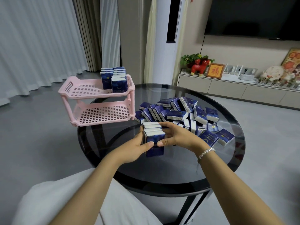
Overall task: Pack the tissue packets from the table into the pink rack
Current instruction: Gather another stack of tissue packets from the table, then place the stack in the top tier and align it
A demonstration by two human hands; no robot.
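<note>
Both hands, left [138,146] & right [176,138], squeeze a packet row [153,137] off the pile [178,111]. Next imo: lift it w/o spilling, slot into rack [90,90] top.

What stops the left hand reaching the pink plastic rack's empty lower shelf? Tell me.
Probably nothing blocks it. The lower shelf opens toward the person, with bare dark glass table between. But the left hand and right hand are busy gripping a row of blue tissue packets.
</note>
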